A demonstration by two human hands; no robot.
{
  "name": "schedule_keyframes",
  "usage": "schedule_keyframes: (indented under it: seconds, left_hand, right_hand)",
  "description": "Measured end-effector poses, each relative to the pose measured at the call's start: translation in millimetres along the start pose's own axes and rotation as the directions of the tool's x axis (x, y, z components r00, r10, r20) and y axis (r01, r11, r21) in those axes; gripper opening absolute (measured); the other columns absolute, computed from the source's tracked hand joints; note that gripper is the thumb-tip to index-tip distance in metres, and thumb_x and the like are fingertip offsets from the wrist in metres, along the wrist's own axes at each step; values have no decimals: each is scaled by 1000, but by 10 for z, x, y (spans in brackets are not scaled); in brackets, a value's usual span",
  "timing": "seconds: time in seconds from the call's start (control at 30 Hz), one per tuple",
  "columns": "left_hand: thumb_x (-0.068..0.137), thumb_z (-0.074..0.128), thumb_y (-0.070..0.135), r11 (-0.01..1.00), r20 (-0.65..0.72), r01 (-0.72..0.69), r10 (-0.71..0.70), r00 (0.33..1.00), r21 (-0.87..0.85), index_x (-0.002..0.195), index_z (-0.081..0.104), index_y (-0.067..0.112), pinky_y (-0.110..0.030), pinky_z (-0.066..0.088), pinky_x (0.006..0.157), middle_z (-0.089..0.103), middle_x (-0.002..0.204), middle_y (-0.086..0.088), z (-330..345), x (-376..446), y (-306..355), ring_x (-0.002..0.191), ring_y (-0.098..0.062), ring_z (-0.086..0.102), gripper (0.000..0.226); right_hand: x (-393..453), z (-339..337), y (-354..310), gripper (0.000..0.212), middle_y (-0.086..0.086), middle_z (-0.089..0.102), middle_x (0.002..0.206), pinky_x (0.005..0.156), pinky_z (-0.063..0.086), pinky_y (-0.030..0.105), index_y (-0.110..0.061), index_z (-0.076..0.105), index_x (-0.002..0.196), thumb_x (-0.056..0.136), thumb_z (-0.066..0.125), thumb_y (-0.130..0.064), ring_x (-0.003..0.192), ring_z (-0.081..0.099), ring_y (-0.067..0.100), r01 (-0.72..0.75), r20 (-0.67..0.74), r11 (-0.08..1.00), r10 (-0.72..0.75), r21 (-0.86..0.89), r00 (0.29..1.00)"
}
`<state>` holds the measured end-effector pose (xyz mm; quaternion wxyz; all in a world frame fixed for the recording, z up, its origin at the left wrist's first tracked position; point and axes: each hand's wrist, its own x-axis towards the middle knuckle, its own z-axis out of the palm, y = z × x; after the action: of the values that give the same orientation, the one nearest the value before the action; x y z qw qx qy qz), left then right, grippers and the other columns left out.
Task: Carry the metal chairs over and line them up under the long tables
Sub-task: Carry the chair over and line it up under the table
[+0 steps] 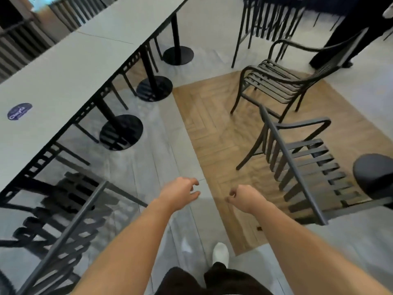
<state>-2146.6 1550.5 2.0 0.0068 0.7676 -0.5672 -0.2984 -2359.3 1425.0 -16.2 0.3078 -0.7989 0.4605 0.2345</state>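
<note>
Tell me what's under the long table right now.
Under the long table: three black round pedestal bases, and a slatted metal chair tucked partly beneath its near end. The tabletop hides anything farther under.

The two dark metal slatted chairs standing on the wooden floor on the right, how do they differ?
The nearer dark metal slatted chair shows its slatted back toward the camera; the farther dark metal slatted chair is seen more from the side, its seat slats exposed. The nearer one's right side is partly hidden by a round black object; the farther one is in full view. Both have curved armrests and stand away from the long grey table.
</note>
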Motion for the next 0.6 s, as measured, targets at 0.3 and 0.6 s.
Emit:
schedule_keyframes:
  seconds: [0.3, 0.6]
  left_hand:
    - [102, 56, 44, 958, 108, -266, 255, 961, 104, 139, 58, 24, -38, 54, 89, 66, 121, -1, -231, 970, 981, 108, -22, 63, 42]
    - [103, 53, 43, 800, 213, -544, 503, 838, 253, 140, 58, 24, -37, 53, 89, 64, 127, -1, -505, 1942, 1581, 112, -22, 61, 42]
  right_hand:
    - [16, -370, 804, 20, -5, 66, 91, 77, 56, 34, -24, 68, 108, 98, 60, -39, 85, 64, 16, -195, -216, 945, 255, 262, 943]
    - [101, -672, 1312, 26, -1, 62, 105, 76, 53, 37, -24, 67, 112, 102, 49, -40, 89, 60, 21, -370, -346, 842, 508, 393, 789]
